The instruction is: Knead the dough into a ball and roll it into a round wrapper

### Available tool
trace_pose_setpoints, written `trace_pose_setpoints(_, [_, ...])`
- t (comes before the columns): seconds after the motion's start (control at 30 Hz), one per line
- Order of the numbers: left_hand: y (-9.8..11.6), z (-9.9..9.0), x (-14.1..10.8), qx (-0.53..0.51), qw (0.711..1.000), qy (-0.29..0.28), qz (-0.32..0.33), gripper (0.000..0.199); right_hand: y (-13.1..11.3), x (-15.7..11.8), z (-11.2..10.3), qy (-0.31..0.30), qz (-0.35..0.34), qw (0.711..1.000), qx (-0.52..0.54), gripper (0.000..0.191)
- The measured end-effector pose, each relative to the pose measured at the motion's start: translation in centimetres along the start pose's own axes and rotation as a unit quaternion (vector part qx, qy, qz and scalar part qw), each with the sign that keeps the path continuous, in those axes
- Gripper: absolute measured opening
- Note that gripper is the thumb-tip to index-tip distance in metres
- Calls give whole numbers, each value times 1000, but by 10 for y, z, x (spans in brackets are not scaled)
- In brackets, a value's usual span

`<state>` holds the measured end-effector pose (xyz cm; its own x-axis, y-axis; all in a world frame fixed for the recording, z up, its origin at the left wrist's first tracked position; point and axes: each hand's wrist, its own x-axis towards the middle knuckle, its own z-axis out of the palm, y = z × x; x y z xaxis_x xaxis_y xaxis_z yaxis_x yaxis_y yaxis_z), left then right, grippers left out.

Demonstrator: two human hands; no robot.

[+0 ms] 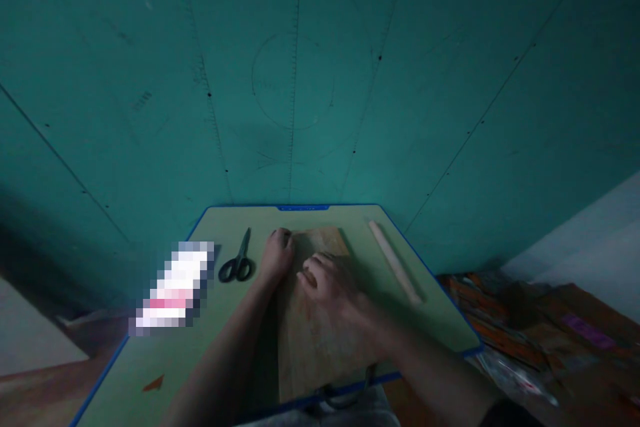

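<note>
A light wooden board (320,353) lies lengthwise on the small pale-green table. My left hand (279,255) is closed at its far left edge, fingers curled over the side. Over the board's upper middle, my right hand (327,281) is closed with its fingers bent. Something small and brownish shows by the thumb, but I cannot make out what it is. Black-handled scissors (238,265) rest left of my left hand, blades pointing away. To the right of the board lies a pale wooden rod (396,263).
The blue-rimmed table (225,217) stands against a green wall (320,80). A pixelated white-and-pink rectangle (173,290) covers something at the table's left edge. An orange scrap (153,383) lies near front left. Flattened cardboard (565,320) is on the floor at right.
</note>
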<state>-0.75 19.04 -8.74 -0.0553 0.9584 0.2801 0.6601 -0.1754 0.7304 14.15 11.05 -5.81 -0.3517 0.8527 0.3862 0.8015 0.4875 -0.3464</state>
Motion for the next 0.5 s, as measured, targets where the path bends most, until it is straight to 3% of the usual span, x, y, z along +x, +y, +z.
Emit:
trace_pose_setpoints(0.13, [-1, 0, 0, 4, 1000, 5, 9, 16, 17, 20, 0, 49, 84, 983, 153, 42])
trace_pose_setpoints(0.27, [-3, 2, 0, 18, 1000, 5, 9, 16, 25, 20, 0, 55, 157, 953, 253, 50])
trace_pose_setpoints(0.37, [-2, 2, 1, 42, 999, -4, 11, 16, 26, 21, 3, 57, 195, 939, 278, 53])
trace_pose_setpoints(0.5, [0, 3, 2, 88, 996, -18, 17, 13, 23, 27, 10, 77, 183, 944, 264, 51])
